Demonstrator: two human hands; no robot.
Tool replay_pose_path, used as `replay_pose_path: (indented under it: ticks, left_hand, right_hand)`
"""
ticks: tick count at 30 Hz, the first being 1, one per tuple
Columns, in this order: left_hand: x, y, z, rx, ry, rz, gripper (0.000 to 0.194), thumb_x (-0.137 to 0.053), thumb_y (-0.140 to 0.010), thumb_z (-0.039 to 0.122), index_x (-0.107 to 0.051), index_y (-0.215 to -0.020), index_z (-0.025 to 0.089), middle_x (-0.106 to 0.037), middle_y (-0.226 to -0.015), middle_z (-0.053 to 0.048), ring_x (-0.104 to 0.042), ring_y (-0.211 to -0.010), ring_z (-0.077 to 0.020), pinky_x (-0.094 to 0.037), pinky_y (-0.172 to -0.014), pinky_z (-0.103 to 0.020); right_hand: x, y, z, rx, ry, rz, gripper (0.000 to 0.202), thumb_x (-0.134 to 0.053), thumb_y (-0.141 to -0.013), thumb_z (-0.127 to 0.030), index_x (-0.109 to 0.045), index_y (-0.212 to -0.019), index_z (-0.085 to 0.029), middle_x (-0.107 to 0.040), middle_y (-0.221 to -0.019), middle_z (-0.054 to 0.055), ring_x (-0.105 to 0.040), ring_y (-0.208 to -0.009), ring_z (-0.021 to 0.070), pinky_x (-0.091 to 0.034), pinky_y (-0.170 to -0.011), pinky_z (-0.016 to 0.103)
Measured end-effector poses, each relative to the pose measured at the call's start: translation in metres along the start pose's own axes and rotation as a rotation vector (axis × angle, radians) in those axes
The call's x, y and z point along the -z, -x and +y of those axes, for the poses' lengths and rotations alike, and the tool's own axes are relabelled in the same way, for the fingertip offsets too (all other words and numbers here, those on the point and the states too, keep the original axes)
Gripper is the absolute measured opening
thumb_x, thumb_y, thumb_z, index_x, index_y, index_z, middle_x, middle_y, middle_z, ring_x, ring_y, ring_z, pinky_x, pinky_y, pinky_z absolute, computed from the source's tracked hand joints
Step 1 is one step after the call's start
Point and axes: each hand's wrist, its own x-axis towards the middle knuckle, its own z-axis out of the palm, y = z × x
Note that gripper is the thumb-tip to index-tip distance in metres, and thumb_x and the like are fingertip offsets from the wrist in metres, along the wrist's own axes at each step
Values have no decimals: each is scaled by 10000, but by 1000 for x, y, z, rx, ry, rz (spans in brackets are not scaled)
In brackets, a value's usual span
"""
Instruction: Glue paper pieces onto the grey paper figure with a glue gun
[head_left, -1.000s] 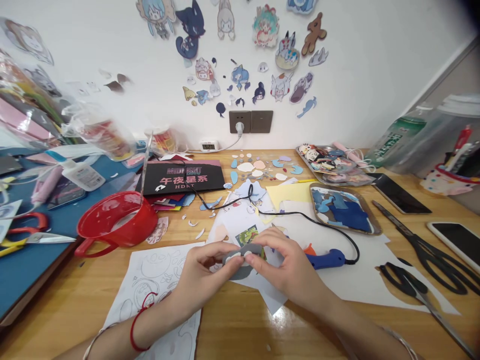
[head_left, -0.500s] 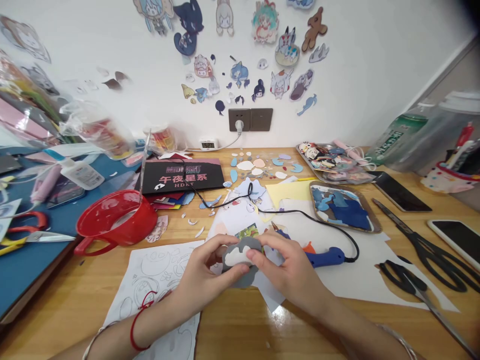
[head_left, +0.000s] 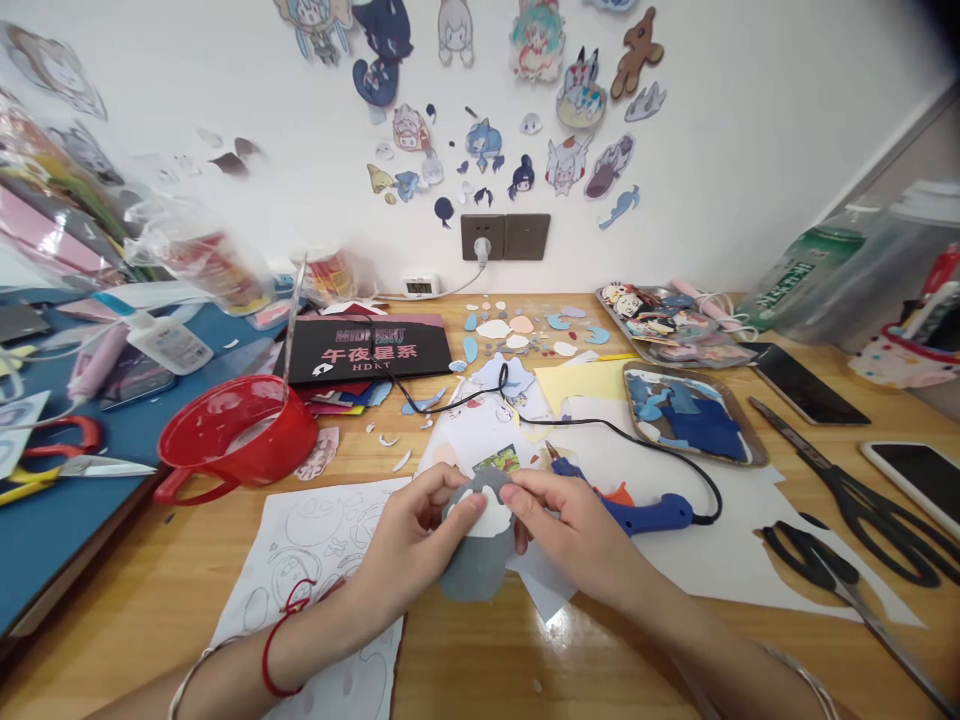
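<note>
Between my two hands, above the front of the table, is a grey paper cutout (head_left: pixel 477 570) with a smaller white paper piece (head_left: pixel 489 515) lying on its upper part. My left hand (head_left: pixel 420 530) grips the cutout's left side, its thumb pressed on the white piece. At the upper right edge, my right hand (head_left: pixel 559 515) pinches the cutout between thumb and fingers. Just beyond the right hand lies a blue glue gun (head_left: pixel 652 514) with an orange trigger, on white paper. A sheet of pencil-drawn shapes (head_left: pixel 322 545) is under my left forearm.
A red mug (head_left: pixel 240 430) with a stick in it stands at left, near red-and-yellow scissors (head_left: pixel 82 465). Two black scissors (head_left: pixel 862 500) lie at right beside phones (head_left: pixel 810 383). Trays of cutouts (head_left: pixel 694 415), a black box (head_left: pixel 367 350) and the glue gun's cord (head_left: pixel 592 422) are farther back.
The grey cutout, bent up before, now hangs flatter with more of its lower part showing. My left thumb has shifted onto the white piece; my right thumb has moved to the edge.
</note>
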Motion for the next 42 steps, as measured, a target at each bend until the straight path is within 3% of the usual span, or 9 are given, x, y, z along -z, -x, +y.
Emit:
replay_pose_path:
  ticks: [6,13,17,22,25,28,33,37,42]
  left_hand:
    - [1,-4,4,10,-35,82,357,-491,-828,468,-493,-627,173,-430,-566,40,-385,-519,-98,-328,-465,-186]
    - [2,-4,4,58,-29,102,407,-496,-811,520,-500,-601,171,-413,-551,35,-388,-507,-102,-346,-442,-181]
    - [4,-6,2,149,0,93,438,-493,-792,588,-562,-681,170,-443,-573,28,-432,-515,-117,-392,-428,-186]
    - [4,-9,-2,101,20,131,443,-507,-803,581,-575,-670,163,-432,-560,36,-379,-493,-97,-320,-427,-175]
    - [3,-10,-4,146,60,94,454,-501,-804,594,-587,-709,159,-454,-558,32,-379,-486,-96,-300,-423,-176]
    - [2,-10,-2,184,112,73,480,-529,-770,620,-582,-683,151,-463,-547,30,-390,-486,-95,-305,-423,-174]
    - [-1,-12,1,198,162,66,508,-591,-697,649,-557,-600,152,-494,-524,31,-428,-463,-89,-365,-437,-178]
    - [-1,-16,-5,192,139,78,537,-581,-673,685,-562,-599,154,-498,-493,32,-471,-459,-103,-405,-448,-189]
    - [1,-18,-6,214,138,117,560,-577,-641,716,-557,-573,160,-497,-490,37,-482,-476,-104,-405,-443,-175]
  right_hand:
    - [-2,-2,5,-34,-19,35,408,-373,-942,-395,-530,-626,-190,-611,-583,6,-596,-579,136,-463,-616,271]
    - [10,-1,3,-36,98,350,464,-401,-913,-483,-525,-569,-198,-481,-425,-38,-480,-431,106,-397,-495,244]
    - [10,-1,1,28,106,270,203,-552,-845,-400,-641,-862,-217,-626,-674,-12,-549,-568,121,-416,-514,237]
    - [3,-3,5,-46,107,209,188,-624,-789,-324,-611,-950,-228,-683,-736,-17,-586,-599,129,-441,-565,247]
    - [2,-4,8,-90,55,173,133,-559,-829,-325,-603,-875,-207,-642,-639,-24,-518,-469,107,-409,-485,236]
    - [3,-4,7,-52,143,166,201,-488,-868,-308,-564,-716,-200,-548,-540,-37,-462,-445,104,-346,-448,226]
    - [2,-4,6,81,302,267,216,-386,-915,-309,-431,-723,-221,-440,-549,-53,-437,-510,124,-305,-490,232]
    - [6,-6,7,82,303,373,298,-290,-938,-383,-355,-692,-229,-350,-534,-61,-362,-485,123,-271,-471,239]
    - [25,-5,8,64,233,554,420,-382,-897,-462,-287,-568,-218,-327,-517,-51,-328,-498,113,-281,-472,242]
